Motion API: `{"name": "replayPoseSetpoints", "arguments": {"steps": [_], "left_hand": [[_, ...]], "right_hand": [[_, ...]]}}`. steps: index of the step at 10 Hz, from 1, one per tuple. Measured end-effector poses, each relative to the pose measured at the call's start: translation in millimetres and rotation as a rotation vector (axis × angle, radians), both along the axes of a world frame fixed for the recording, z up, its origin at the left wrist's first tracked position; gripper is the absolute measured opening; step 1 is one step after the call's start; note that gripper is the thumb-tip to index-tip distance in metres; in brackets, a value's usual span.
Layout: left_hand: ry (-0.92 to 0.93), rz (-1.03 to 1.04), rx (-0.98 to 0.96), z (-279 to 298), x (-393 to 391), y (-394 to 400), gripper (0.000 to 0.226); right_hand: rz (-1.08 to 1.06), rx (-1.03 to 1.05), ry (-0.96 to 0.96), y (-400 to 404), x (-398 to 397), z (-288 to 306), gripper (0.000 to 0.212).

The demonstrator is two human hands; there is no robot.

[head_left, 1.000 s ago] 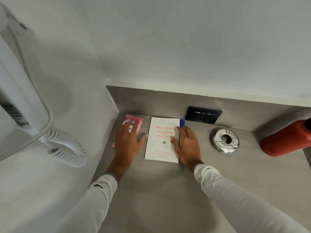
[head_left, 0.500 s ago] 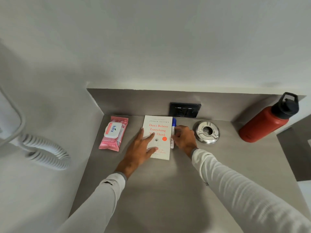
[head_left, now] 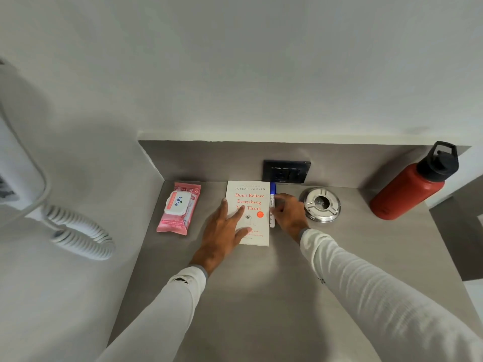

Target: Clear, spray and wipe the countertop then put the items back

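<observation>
**White book and marker being lined up at the back of the counter**

Grey counter [head_left: 261, 296] is dry and stocked. Since a second ago the left hand [head_left: 224, 231] has shifted off the pink wipes pack [head_left: 180, 207] onto the book [head_left: 248, 212], lying flat and open. The right hand [head_left: 287, 215] curls loosely against the blue-capped marker [head_left: 272, 205]; likely final tidying.

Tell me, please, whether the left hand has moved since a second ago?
Yes. The left hand lay over the pink wipes pack then; now it rests to the right of it on the white book, leaving the pack uncovered.
</observation>
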State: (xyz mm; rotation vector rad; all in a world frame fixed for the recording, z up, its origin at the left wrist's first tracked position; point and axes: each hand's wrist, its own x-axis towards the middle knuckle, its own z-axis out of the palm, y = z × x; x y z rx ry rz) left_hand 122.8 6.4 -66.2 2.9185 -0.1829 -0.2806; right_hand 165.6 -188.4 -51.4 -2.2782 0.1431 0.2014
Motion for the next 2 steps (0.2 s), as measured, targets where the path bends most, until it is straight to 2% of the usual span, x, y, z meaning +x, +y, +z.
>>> {"name": "replayPoseSetpoints", "arguments": {"steps": [1, 2], "left_hand": [[-0.037, 0.028, -0.01, 4.1, -7.0, 1.7, 0.073], [-0.185, 0.059, -0.051, 27.3, 1.1, 0.6, 0.073]], "right_hand": [[0.001, -0.021, -0.042, -3.7, -12.9, 8.1, 0.023], [-0.025, 0.096, -0.068, -15.7, -43.0, 25.3, 0.023]]}}
